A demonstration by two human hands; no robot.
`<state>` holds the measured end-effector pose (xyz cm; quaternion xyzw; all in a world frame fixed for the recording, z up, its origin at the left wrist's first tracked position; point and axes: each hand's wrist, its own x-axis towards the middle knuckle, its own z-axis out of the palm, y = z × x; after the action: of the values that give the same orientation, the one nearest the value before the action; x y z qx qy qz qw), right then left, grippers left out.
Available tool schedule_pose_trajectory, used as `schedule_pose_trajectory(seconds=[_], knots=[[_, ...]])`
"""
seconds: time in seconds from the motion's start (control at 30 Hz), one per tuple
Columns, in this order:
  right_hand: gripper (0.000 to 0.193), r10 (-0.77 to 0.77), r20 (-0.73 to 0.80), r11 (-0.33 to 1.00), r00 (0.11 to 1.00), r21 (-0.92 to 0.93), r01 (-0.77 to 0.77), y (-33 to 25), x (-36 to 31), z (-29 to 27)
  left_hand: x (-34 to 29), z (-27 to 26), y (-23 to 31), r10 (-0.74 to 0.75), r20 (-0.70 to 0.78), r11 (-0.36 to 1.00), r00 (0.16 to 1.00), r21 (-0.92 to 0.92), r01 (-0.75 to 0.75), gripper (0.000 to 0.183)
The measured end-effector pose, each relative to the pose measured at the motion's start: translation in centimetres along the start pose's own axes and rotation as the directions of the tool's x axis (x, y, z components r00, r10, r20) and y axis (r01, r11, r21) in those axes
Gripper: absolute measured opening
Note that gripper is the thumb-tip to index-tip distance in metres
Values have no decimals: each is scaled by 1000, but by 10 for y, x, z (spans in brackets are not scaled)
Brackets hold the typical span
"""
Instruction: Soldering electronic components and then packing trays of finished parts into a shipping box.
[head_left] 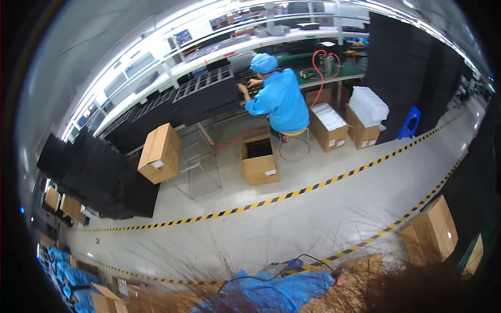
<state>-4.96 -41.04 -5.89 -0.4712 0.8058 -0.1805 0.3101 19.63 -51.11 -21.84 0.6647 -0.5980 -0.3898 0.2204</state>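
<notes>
Neither my left hand nor my right hand can be made out. Blue cloth (282,292) shows at the lower edge, partly behind blurred dark hair (428,287), and I cannot tell whose it is. A thin black cable (261,278) curves over this cloth toward a small dark object (337,272). Across the aisle a co-worker (284,101) in a blue smock and cap sits on a round stool (295,133). Both of the co-worker's hands are raised at dark parts on the bench.
An open carton (260,169) stands beside the stool; two filled cartons (329,135) are to its right. A closed carton (159,151) rests near a metal frame (195,164). Yellow-black tape (271,200) lines the floor. A blue stool (409,122) stands by black curtains (396,73).
</notes>
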Motion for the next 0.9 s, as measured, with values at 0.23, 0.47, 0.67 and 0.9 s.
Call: schedule_pose_trajectory(seconds=[0.23,0.47,0.67,0.9], knots=[[55,-16,32,999,999,-48,18,8,9,-5,-41,-31,12,0,-1,997,1000,-79,0,68],[56,100,-84,995,991,7,-100,63,-22,-22,-39,-67,35,27,-65,999,998,-44,-30,62],[57,509,-239,858,827,225,-462,178,-165,12,-44,-173,52,-94,263,995,960,49,84,75],[57,605,-416,749,679,585,-310,139,-201,12,-19,-154,44,-102,438,995,893,61,84,91]])
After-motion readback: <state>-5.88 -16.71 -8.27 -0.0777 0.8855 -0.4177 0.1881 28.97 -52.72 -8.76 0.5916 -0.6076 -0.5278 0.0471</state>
